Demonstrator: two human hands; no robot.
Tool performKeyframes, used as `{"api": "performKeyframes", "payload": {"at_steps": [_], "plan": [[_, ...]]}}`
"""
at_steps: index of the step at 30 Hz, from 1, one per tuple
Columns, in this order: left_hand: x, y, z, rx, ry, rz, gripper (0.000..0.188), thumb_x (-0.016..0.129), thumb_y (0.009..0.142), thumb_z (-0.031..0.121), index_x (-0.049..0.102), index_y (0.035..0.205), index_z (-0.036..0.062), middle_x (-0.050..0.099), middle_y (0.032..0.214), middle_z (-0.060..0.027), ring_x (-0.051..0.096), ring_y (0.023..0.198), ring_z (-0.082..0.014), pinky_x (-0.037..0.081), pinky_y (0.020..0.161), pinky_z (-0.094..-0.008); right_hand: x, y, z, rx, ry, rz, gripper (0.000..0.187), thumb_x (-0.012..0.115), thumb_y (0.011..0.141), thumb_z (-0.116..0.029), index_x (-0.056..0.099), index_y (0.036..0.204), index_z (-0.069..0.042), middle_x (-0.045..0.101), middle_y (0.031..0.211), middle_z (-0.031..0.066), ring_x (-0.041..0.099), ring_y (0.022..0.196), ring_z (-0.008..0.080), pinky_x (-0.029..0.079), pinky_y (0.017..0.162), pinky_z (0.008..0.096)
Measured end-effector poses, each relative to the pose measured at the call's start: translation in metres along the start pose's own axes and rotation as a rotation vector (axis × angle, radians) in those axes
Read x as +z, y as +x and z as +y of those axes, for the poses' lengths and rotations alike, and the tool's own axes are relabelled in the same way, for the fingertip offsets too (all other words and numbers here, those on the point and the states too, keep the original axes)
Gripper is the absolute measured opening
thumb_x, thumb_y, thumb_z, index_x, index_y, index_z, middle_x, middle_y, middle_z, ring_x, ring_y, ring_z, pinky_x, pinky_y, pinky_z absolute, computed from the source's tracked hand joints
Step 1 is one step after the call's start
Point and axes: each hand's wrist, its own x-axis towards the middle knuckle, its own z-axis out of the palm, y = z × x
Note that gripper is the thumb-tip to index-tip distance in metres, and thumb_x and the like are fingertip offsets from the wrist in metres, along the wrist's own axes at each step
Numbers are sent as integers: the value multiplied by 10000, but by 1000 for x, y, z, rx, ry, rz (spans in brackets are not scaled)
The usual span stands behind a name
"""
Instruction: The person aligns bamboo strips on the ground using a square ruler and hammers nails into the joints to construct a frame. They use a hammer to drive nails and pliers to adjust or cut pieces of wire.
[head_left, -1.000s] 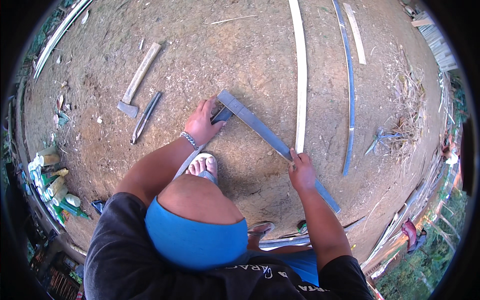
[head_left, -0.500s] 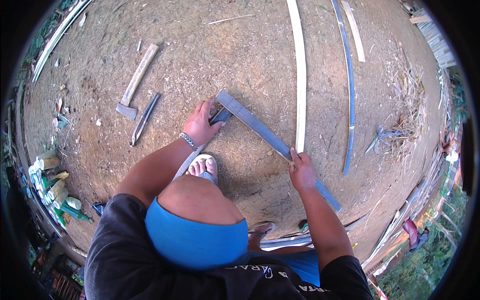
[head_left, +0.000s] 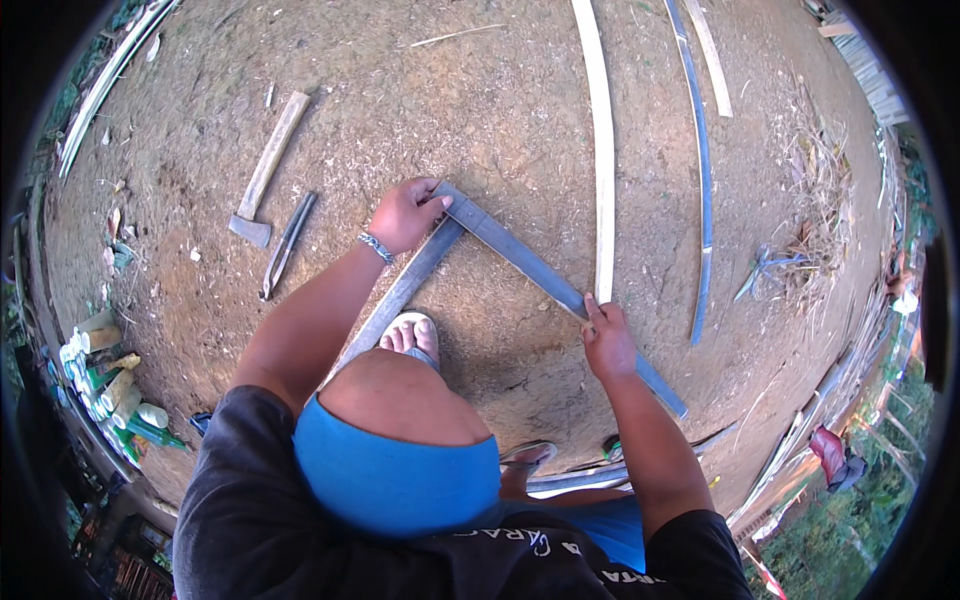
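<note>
A flat grey slat (head_left: 520,260), apparently split bamboo with node lines, slants down to the right across both hands. My left hand (head_left: 403,217) pinches its upper end, thumb on the top face. Farther down, my right hand (head_left: 610,342) is wrapped round the same slat, and its lower end sticks out past the fist. A second grey slat (head_left: 408,278) runs from just under the held one's upper part down toward my knee, making a corner with it. Its lower end is hidden behind my leg.
An axe (head_left: 270,165) and a dark two-legged tool (head_left: 288,245) lie on the dirt at left. Ahead and right lie a pale strip (head_left: 602,150), a bluish strip (head_left: 703,190) and a short piece (head_left: 712,60). Bottles (head_left: 125,400) are heaped at far left.
My left hand has shifted up from beside the second slat to the upper end of the held slat, uncovering more of the second slat. My right hand keeps its grip.
</note>
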Motion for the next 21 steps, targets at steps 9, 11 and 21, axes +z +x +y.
{"api": "performKeyframes", "payload": {"at_steps": [9,11,21], "plan": [[0,4,-3,-47,-217,-60,262,659,964,158,638,1162,-11,727,944,-53,657,797,-95,534,736,-257,-1,-3,-3,11,9,22,590,740,813,-88,612,1376,-213,572,1101,89,577,1053,315,535,888,434],[-1,6,-2,-79,-214,-69,262,664,960,156,625,1157,-13,724,934,-63,658,773,-101,537,719,-257,1,-3,-2,9,12,32,593,742,808,-88,614,1374,-215,573,1095,88,579,1050,314,535,882,436],[-3,13,-5,-134,-299,-162,243,686,949,131,573,1124,7,689,933,-46,648,771,-88,560,679,-227,5,-8,-5,22,-8,95,615,776,772,-106,628,1356,-228,582,1072,65,599,1001,291,553,819,424]]}}
